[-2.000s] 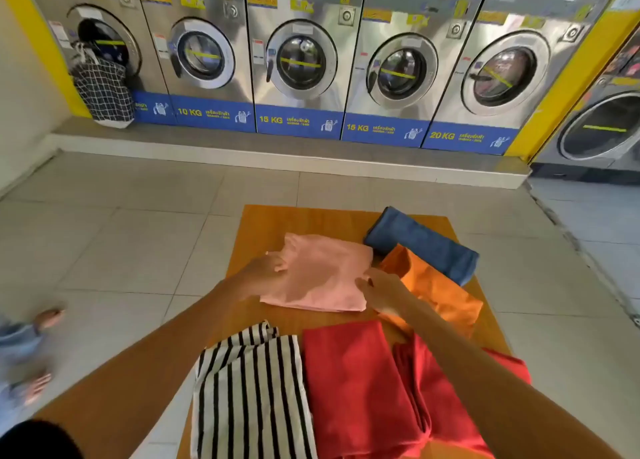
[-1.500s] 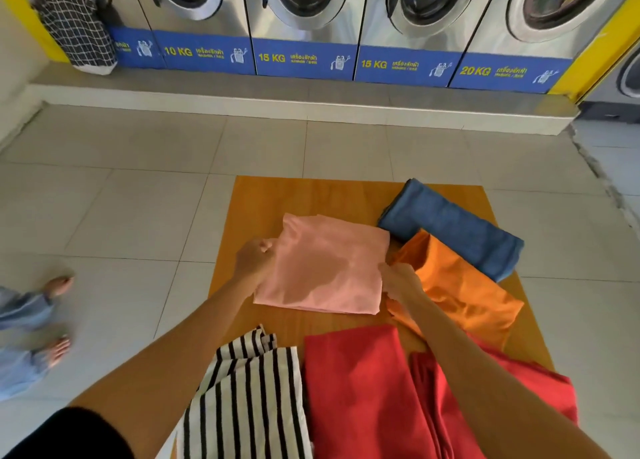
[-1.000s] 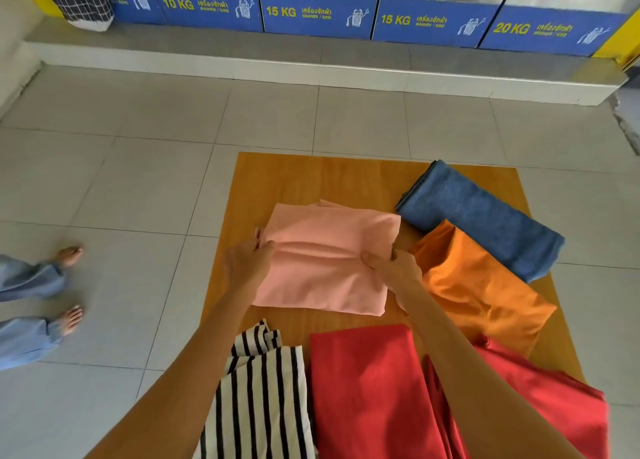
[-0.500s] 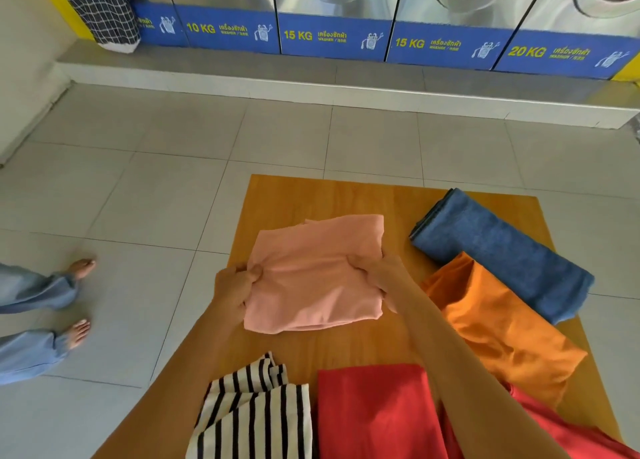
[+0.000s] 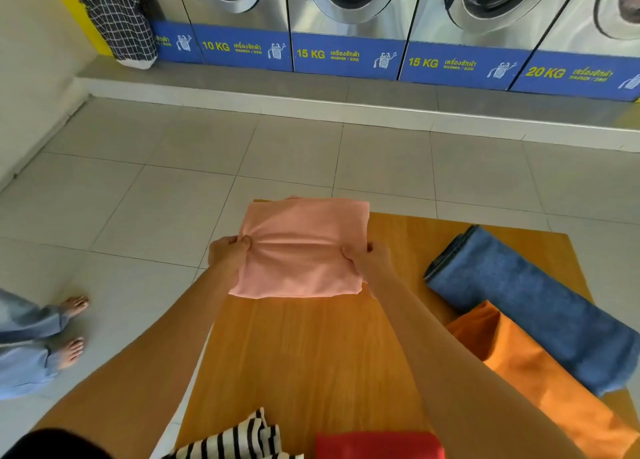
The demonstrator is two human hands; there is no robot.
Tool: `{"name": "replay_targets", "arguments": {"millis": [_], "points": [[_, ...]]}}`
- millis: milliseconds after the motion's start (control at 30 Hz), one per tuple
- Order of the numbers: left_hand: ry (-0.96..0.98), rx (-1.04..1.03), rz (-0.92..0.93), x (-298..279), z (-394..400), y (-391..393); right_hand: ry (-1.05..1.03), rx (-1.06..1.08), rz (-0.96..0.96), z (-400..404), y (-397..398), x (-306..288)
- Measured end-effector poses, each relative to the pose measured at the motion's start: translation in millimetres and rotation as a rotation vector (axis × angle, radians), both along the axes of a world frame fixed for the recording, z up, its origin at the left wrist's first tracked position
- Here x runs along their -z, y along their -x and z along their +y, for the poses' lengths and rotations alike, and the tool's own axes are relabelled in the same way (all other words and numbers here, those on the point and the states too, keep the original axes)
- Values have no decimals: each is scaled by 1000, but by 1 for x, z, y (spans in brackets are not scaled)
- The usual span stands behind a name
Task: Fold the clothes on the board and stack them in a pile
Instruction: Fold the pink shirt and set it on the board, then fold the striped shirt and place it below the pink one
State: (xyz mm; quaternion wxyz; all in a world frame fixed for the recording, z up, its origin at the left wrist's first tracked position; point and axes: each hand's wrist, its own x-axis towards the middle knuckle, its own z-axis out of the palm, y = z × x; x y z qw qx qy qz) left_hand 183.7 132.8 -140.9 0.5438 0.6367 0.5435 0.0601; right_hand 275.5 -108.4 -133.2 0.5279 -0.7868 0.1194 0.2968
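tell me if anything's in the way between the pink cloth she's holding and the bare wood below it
Nothing visible is. Both hands, left hand and right hand, grip the folded pink cloth above the board; the wood beneath it is bare. The blue cloth and orange cloth lie off to the right.

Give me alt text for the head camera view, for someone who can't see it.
Both hands, left and right, grip a folded pink cloth by its sides above a wooden board. Blue, orange, red and striped clothes lie on the board, with washing machines behind.
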Motion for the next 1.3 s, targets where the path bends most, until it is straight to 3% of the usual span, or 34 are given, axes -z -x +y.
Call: {"name": "replay_targets", "arguments": {"millis": [333,567,733,800,867,933,1000,1100,1233,1300], "points": [[5,46,-64,-12,3,13,130,38,-132,2,8,-2],[62,38,-121,-19,-26,118,129,142,-33,-46,85,-5],[61,32,-134,-28,-55,218,1,126,40,-76,172,-30],[-1,49,-69,-27,-70,259,-82,56,152,-85,210,-42],[-157,159,108,-20,-84,299,-82,-85,247,-92,245,-52],[-274,332,214,-8,-98,335,0,-269,302,-98,277,-60],[-247,450,221,1,-111,362,119,-464,309,-102,305,-60],[-258,559,220,5,-125,381,361,-743,108,-101,337,-50],[-484,515,273,-9,-130,371,505,-847,-111,-83,354,-42],[-626,634,291,-10,-124,360,518,-856,-173,-70,353,-41]]}}
